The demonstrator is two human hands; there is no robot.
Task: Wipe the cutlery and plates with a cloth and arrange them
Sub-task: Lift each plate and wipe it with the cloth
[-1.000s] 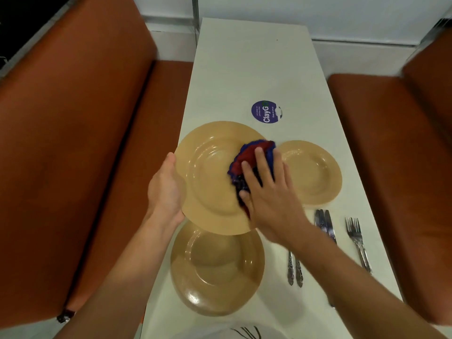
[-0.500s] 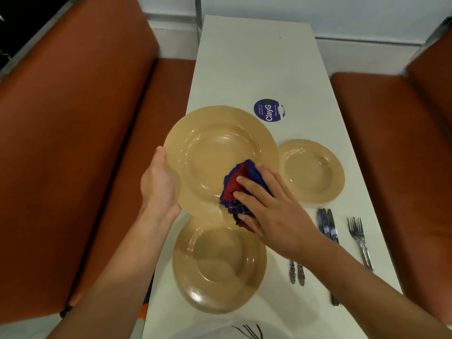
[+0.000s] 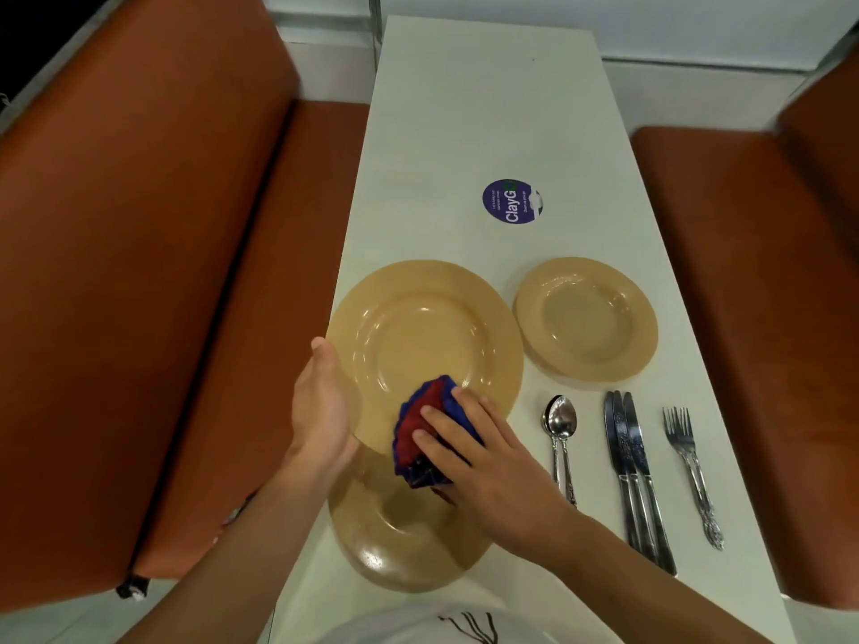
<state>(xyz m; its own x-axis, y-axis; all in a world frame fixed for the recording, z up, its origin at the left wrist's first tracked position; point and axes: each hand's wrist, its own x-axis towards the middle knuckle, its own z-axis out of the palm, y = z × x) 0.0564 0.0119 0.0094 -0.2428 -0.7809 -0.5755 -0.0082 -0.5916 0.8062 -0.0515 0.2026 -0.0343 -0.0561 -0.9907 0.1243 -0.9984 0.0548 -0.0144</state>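
Head view counts three tan plates: the left hand grips the large plate by its rim, the right hand presses the cloth onto it; second plate below, small plate beside. Two spoons, three knives, two forks lie on the table.

Far half of the tabletop is lying bare past the round sticker, giving hands a wide lane. Nearer in, the small plates, spoons, knives and forks are crowding the right side, and the held plate and lower plate are blocking the left edge.
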